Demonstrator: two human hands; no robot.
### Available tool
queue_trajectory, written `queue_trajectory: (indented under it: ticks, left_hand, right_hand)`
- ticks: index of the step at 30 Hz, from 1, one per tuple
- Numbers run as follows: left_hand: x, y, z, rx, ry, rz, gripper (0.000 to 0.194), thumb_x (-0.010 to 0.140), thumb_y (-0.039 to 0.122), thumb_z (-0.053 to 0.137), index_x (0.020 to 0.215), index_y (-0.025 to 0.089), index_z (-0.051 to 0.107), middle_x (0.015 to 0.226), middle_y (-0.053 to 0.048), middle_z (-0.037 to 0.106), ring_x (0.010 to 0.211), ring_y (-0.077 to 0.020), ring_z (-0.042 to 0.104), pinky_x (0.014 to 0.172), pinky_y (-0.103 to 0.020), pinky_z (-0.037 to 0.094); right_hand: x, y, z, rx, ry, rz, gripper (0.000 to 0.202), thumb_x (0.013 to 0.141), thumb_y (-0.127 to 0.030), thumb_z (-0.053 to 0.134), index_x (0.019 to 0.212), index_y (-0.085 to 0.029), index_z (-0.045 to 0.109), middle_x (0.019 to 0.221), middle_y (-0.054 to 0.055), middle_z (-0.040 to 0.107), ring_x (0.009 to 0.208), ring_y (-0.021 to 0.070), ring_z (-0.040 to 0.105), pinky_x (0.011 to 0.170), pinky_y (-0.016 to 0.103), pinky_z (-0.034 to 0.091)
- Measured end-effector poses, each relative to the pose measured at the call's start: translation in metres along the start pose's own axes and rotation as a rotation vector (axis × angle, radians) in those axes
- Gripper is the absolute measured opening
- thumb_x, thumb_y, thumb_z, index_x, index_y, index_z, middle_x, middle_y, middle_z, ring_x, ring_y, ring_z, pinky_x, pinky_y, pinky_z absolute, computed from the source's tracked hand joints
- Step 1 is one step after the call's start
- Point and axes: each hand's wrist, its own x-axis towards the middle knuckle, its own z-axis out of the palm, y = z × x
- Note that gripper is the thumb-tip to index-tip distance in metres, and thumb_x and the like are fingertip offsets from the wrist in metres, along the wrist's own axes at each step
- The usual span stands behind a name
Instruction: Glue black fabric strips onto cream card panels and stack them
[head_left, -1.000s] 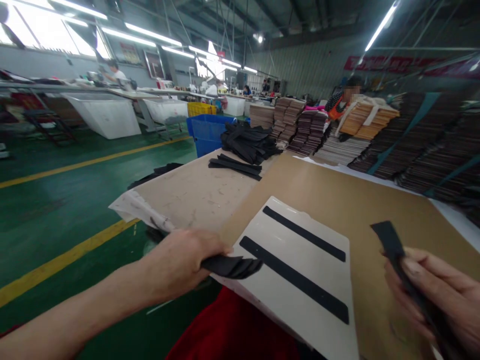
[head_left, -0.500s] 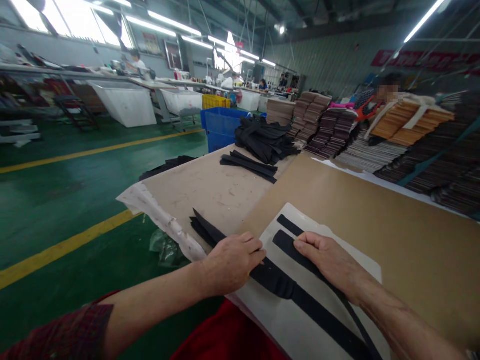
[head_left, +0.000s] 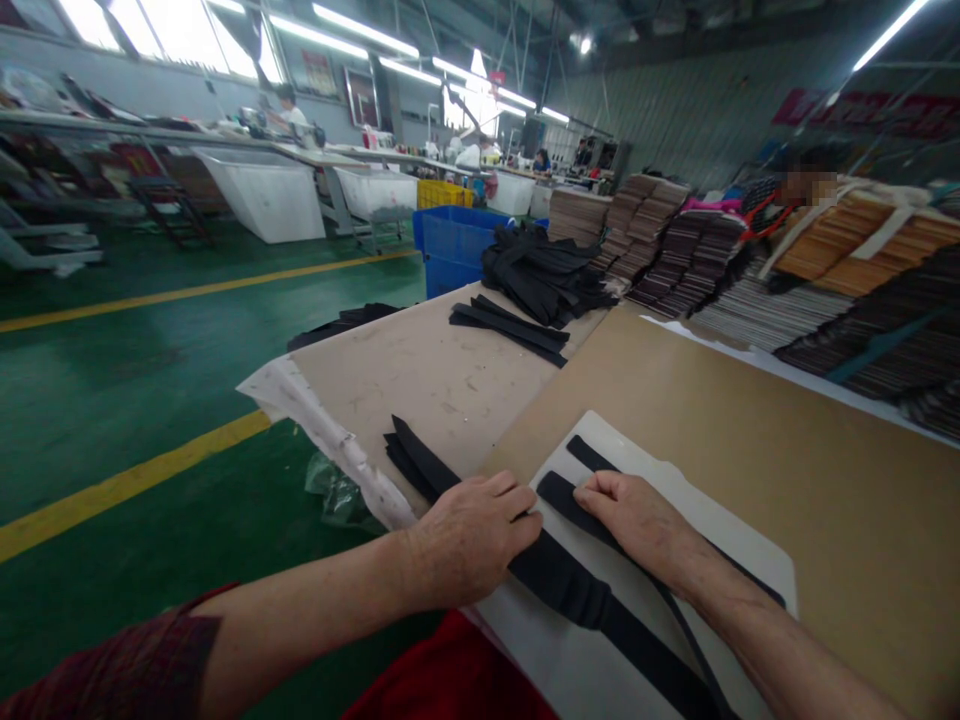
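My right hand (head_left: 637, 525) pinches a black fabric strip (head_left: 566, 497) close to its rounded end. That strip runs back under my wrist toward the near edge. My left hand (head_left: 476, 535) is closed over a layered bundle of black strips (head_left: 562, 580), its fingertips partly hidden. Loose ends of the bundle (head_left: 420, 455) stick out beyond my left knuckles over the table. Beneath both hands lies a white board (head_left: 742, 535) with rounded corners, and a narrow black band (head_left: 589, 453) runs along its far side.
Brown sheeting (head_left: 840, 460) covers the table under the board. A few black strips (head_left: 510, 328) and a larger black heap (head_left: 544, 275) lie farther back. Beyond are a blue crate (head_left: 454, 245), stacked material (head_left: 649, 215) and a person bent over an orange-brown bundle (head_left: 840, 235).
My right hand has drawn the strip's end slightly left, nearer my left hand. My left hand keeps its closed hold on the bundle. The view has shifted a little.
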Motion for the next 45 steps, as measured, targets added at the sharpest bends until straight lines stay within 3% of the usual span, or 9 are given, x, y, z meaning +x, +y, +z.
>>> queue_trajectory:
  ticks: [8, 25, 27, 29, 31, 33, 38, 42, 45]
  left_hand:
    - [0.004, 0.001, -0.009, 0.061, -0.041, 0.026, 0.026, 0.091, 0.027, 0.051, 0.115, 0.019, 0.059, 0.149, -0.009, 0.044, 0.114, -0.0251, 0.053, 0.086, -0.037, 0.049]
    - [0.006, 0.002, -0.008, 0.086, -0.047, 0.035, 0.024, 0.090, 0.028, 0.054, 0.112, 0.019, 0.060, 0.145, -0.011, 0.049, 0.112, -0.0250, 0.054, 0.085, -0.036, 0.047]
    - [0.006, 0.001, -0.009, 0.073, -0.052, 0.035, 0.023, 0.091, 0.027, 0.053, 0.111, 0.019, 0.061, 0.145, -0.011, 0.049, 0.113, -0.0248, 0.053, 0.087, -0.035, 0.047]
    - [0.006, 0.001, -0.011, 0.061, -0.064, 0.038, 0.024, 0.092, 0.025, 0.052, 0.112, 0.018, 0.061, 0.145, -0.011, 0.049, 0.115, -0.0244, 0.053, 0.090, -0.035, 0.047]
    - [0.007, 0.001, -0.012, 0.059, -0.078, 0.033, 0.026, 0.092, 0.023, 0.051, 0.115, 0.019, 0.060, 0.146, -0.011, 0.048, 0.117, -0.0241, 0.053, 0.091, -0.034, 0.047]
    - [0.007, 0.001, -0.012, 0.057, -0.085, 0.024, 0.026, 0.091, 0.021, 0.052, 0.116, 0.019, 0.061, 0.147, -0.010, 0.047, 0.117, -0.0239, 0.053, 0.092, -0.034, 0.047]
    - [0.008, -0.003, -0.005, 0.037, -0.091, 0.044, 0.034, 0.083, 0.014, 0.058, 0.116, 0.018, 0.062, 0.150, -0.011, 0.045, 0.124, -0.0236, 0.050, 0.097, -0.034, 0.044]
    - [0.008, -0.007, 0.002, 0.054, -0.054, 0.063, 0.037, 0.080, 0.016, 0.060, 0.117, 0.019, 0.064, 0.147, -0.008, 0.050, 0.129, -0.0229, 0.047, 0.104, -0.033, 0.040]
    - [0.008, -0.007, 0.005, 0.100, -0.020, 0.076, 0.038, 0.079, 0.018, 0.062, 0.116, 0.019, 0.067, 0.142, -0.007, 0.055, 0.130, -0.0231, 0.047, 0.105, -0.033, 0.040]
  right_hand:
    - [0.001, -0.004, 0.000, -0.032, 0.031, -0.010, 0.015, 0.086, -0.031, 0.055, 0.079, -0.019, 0.062, 0.071, 0.000, 0.065, 0.067, 0.0144, 0.055, 0.064, 0.028, 0.038]
    - [0.007, -0.008, 0.003, -0.141, 0.095, -0.045, 0.010, 0.084, -0.030, 0.060, 0.079, -0.021, 0.059, 0.069, 0.001, 0.064, 0.066, 0.0146, 0.055, 0.061, 0.028, 0.035]
    - [0.003, -0.006, -0.001, -0.060, 0.056, -0.035, 0.013, 0.082, -0.033, 0.063, 0.081, -0.021, 0.059, 0.068, 0.000, 0.062, 0.064, 0.0142, 0.054, 0.060, 0.028, 0.036]
    - [-0.007, 0.002, -0.011, 0.112, -0.073, -0.003, 0.020, 0.078, -0.036, 0.065, 0.091, -0.022, 0.059, 0.066, -0.002, 0.060, 0.059, 0.0127, 0.051, 0.055, 0.026, 0.035]
    - [-0.022, 0.019, -0.025, 0.289, -0.213, 0.013, 0.034, 0.075, -0.037, 0.068, 0.104, -0.023, 0.057, 0.070, -0.004, 0.059, 0.057, 0.0115, 0.050, 0.052, 0.025, 0.035]
    - [-0.043, 0.043, -0.041, 0.373, -0.259, 0.020, 0.042, 0.074, -0.036, 0.069, 0.112, -0.025, 0.055, 0.076, -0.004, 0.058, 0.060, 0.0110, 0.051, 0.054, 0.024, 0.037]
    - [-0.104, 0.100, -0.059, 0.345, -0.060, 0.151, 0.032, 0.076, -0.041, 0.068, 0.102, -0.024, 0.061, 0.080, -0.002, 0.060, 0.072, 0.0136, 0.054, 0.067, 0.026, 0.044]
    - [-0.133, 0.119, -0.035, 0.372, 0.268, 0.273, 0.033, 0.081, -0.051, 0.062, 0.100, -0.024, 0.062, 0.090, 0.001, 0.067, 0.086, 0.0182, 0.061, 0.079, 0.029, 0.046]
    - [-0.141, 0.121, -0.008, 0.389, 0.522, 0.364, 0.042, 0.077, -0.056, 0.064, 0.103, -0.023, 0.061, 0.089, 0.002, 0.069, 0.083, 0.0199, 0.063, 0.075, 0.030, 0.048]
